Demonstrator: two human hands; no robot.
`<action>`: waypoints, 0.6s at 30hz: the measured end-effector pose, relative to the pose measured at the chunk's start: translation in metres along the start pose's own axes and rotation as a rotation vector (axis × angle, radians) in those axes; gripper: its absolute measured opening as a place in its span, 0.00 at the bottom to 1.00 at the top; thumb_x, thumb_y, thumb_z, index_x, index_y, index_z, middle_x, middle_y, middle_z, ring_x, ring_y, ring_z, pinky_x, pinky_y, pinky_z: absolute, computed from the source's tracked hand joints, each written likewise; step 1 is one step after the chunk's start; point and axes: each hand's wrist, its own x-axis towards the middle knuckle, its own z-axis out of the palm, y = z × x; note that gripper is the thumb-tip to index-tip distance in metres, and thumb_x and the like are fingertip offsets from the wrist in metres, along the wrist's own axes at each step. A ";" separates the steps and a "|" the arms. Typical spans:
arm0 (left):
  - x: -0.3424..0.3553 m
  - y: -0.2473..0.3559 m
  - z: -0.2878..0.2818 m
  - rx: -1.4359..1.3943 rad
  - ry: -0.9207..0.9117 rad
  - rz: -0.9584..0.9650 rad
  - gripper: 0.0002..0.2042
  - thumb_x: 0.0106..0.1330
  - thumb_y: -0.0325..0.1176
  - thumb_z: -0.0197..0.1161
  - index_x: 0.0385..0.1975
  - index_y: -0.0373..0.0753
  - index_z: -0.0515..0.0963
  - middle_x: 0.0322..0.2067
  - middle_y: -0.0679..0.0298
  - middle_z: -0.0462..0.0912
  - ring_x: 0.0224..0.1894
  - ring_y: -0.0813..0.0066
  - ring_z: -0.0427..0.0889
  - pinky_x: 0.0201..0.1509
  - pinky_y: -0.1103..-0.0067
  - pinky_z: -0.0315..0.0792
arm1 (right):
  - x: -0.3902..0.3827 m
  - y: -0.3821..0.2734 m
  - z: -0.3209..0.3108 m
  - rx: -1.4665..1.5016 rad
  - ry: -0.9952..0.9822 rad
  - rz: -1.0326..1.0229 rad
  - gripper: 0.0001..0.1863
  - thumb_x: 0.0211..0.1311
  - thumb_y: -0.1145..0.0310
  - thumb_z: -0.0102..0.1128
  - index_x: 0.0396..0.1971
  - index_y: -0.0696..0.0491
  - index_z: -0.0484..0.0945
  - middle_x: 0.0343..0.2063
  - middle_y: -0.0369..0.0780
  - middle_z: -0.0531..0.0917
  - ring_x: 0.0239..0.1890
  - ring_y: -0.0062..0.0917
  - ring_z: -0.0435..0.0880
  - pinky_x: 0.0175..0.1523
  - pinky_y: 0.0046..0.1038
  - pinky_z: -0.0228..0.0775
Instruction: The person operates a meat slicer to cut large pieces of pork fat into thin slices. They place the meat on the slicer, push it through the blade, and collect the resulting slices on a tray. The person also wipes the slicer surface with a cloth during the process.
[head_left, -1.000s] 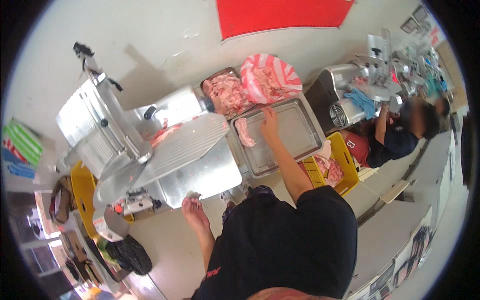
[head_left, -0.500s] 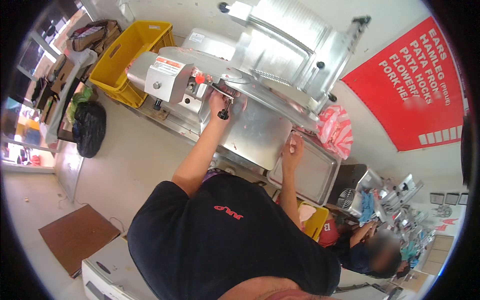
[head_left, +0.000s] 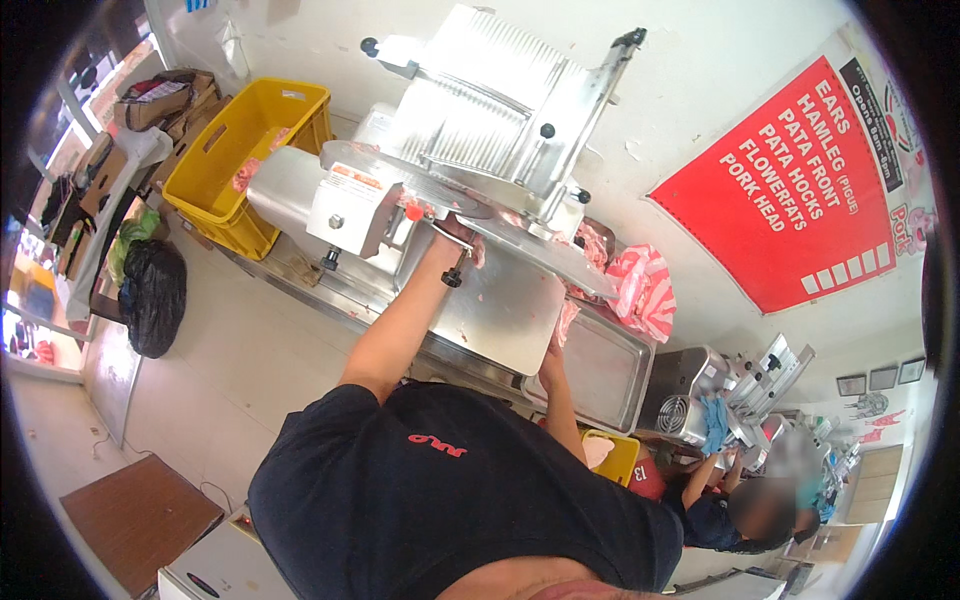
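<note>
Along the white wall stands a silver metal slicer. The right hand grasps in its fingers a pale pink strip of raw meat, beside the left edge of a shallow rectangular metal tray. The left hand is at the slicer, partly hidden; its fingers' hold is unclear.

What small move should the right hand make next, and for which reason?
Probably the right hand should lay its pale pink meat piece in the metal tray: the hand holds the piece near the tray's left end, so little movement seems needed.
</note>
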 end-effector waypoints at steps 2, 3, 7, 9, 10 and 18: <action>0.008 -0.001 0.008 -0.008 -0.059 -0.040 0.22 0.74 0.51 0.50 0.53 0.40 0.76 0.47 0.58 0.83 0.42 0.64 0.82 0.39 0.65 0.81 | 0.001 0.003 -0.008 0.030 0.022 -0.001 0.38 0.66 0.80 0.56 0.75 0.45 0.57 0.61 0.39 0.76 0.56 0.26 0.78 0.58 0.27 0.74; 0.011 0.000 0.011 -0.010 -0.075 -0.048 0.22 0.74 0.51 0.50 0.53 0.40 0.76 0.46 0.58 0.83 0.42 0.64 0.82 0.38 0.65 0.81 | 0.004 0.004 -0.012 0.040 0.029 0.004 0.38 0.66 0.80 0.56 0.75 0.45 0.57 0.61 0.39 0.76 0.56 0.26 0.78 0.59 0.27 0.74; 0.016 0.003 0.009 0.005 -0.126 -0.067 0.22 0.74 0.52 0.50 0.53 0.39 0.76 0.44 0.58 0.83 0.38 0.65 0.82 0.35 0.64 0.81 | 0.006 0.008 -0.008 0.031 0.063 0.013 0.36 0.67 0.80 0.55 0.74 0.47 0.59 0.61 0.39 0.76 0.57 0.26 0.78 0.59 0.27 0.74; 0.013 0.004 0.002 0.010 -0.147 -0.069 0.23 0.73 0.52 0.50 0.52 0.39 0.77 0.42 0.58 0.84 0.37 0.65 0.82 0.33 0.64 0.81 | 0.008 0.007 -0.004 0.006 0.062 0.019 0.35 0.67 0.79 0.55 0.73 0.49 0.59 0.61 0.40 0.76 0.57 0.26 0.78 0.59 0.27 0.73; 0.010 -0.003 -0.002 0.002 -0.159 -0.093 0.23 0.73 0.52 0.50 0.52 0.39 0.77 0.42 0.58 0.84 0.36 0.65 0.83 0.32 0.64 0.81 | 0.004 0.015 -0.017 -0.004 0.075 0.026 0.34 0.68 0.79 0.54 0.73 0.50 0.59 0.62 0.40 0.75 0.58 0.26 0.78 0.60 0.27 0.73; -0.013 -0.027 -0.075 0.021 -0.248 -0.076 0.28 0.71 0.59 0.49 0.50 0.37 0.77 0.28 0.62 0.82 0.22 0.67 0.79 0.21 0.63 0.78 | 0.009 -0.005 -0.008 0.004 0.113 0.124 0.30 0.70 0.74 0.53 0.71 0.53 0.62 0.62 0.40 0.75 0.59 0.26 0.76 0.62 0.27 0.70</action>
